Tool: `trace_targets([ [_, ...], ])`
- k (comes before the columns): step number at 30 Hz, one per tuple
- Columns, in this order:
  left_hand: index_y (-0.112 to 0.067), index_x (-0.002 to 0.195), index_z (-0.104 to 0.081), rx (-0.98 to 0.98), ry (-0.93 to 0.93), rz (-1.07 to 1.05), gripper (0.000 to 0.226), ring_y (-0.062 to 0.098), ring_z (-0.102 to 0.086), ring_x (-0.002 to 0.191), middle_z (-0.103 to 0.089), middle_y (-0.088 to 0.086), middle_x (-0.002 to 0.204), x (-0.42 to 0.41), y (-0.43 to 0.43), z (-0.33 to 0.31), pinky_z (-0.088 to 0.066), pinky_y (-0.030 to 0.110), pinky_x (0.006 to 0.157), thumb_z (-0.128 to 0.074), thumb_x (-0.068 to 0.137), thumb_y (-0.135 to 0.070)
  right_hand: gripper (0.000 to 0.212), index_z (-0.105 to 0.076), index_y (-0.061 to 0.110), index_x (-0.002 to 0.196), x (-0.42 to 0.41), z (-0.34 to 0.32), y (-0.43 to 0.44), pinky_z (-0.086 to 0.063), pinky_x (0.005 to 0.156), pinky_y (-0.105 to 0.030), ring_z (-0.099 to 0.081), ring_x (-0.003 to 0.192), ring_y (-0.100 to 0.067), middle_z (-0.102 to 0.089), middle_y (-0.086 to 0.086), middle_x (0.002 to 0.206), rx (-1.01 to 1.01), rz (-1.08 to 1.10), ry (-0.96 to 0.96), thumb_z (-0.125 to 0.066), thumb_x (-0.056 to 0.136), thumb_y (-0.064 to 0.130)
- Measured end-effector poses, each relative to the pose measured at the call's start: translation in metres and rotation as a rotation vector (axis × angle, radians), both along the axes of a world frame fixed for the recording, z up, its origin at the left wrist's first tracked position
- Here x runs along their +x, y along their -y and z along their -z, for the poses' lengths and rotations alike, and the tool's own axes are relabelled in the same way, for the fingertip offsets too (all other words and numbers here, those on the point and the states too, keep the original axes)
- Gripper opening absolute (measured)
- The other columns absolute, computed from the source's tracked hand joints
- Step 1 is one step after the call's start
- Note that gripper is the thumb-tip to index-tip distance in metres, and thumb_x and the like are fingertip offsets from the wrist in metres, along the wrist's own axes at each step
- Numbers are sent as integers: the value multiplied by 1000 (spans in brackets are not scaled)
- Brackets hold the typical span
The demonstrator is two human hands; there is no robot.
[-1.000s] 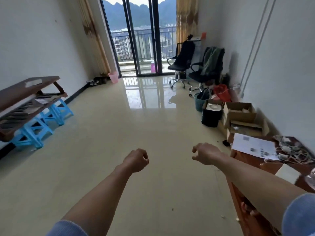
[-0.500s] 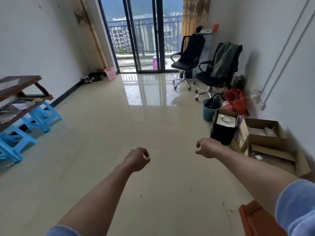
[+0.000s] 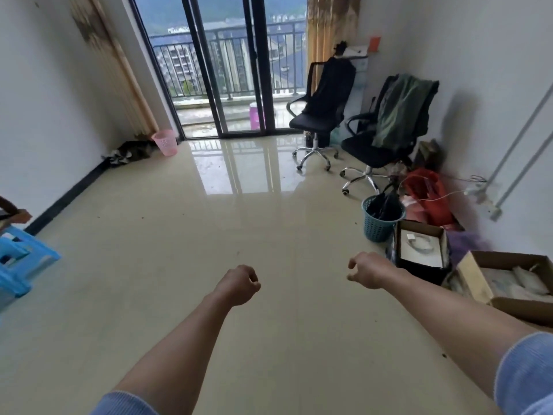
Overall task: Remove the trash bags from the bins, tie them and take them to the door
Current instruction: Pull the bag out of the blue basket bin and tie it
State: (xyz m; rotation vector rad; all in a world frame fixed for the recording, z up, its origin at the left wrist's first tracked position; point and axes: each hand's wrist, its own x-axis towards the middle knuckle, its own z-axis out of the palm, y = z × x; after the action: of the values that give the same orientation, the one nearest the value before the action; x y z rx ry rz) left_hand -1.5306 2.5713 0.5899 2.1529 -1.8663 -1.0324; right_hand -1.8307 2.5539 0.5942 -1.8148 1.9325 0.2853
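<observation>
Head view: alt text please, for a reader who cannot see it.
Left hand and right hand reach over a tiled floor, curled, holding nothing. A teal bin with a black bag stands at right; a pink bin sits by the balcony door.

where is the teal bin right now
Head view, right side: the teal bin stands on the floor between the jacket-draped office chair behind it and the open black box in front, a red bag at its right.

No text, label or number can be read; the blue bin [image 3: 377, 228] and cardboard box [image 3: 474, 277] show nothing legible.
</observation>
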Motion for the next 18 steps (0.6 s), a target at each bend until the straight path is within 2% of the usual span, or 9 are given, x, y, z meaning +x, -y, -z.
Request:
trace_targets([
  [6,-21,77,-62,-16,-64,115,7,22,-59,66,-66,6,76,-37,176,-10,-56,34,72,-60,83,-24,43,-59,25,127,-27,-4,137,-47,96,-34,-56,118,-21,-57,-1,133,-22,161,52,-62,89,45],
  [9,-19,79,-64,-20,-58,203,6,22,-59,63,-67,7,74,-61,260,6,-53,31,66,-59,82,-22,42,-61,22,125,-44,15,207,-47,91,-31,-58,114,-21,-61,-1,129,5,226,74,-64,88,41],
  [14,-23,72,-60,37,-34,263,9,22,-58,64,-65,6,75,-91,399,36,-51,31,65,-59,81,-22,41,-63,20,124,-75,63,335,-47,93,-29,-58,116,-21,-61,-2,129,61,325,119,-65,87,39],
  [18,-24,72,-59,80,-9,273,9,22,-59,64,-63,4,73,-96,504,35,-49,30,64,-59,81,-22,34,-68,15,115,-95,78,430,-50,88,-29,-63,106,-21,-67,-5,118,143,380,121,-64,89,37],
])
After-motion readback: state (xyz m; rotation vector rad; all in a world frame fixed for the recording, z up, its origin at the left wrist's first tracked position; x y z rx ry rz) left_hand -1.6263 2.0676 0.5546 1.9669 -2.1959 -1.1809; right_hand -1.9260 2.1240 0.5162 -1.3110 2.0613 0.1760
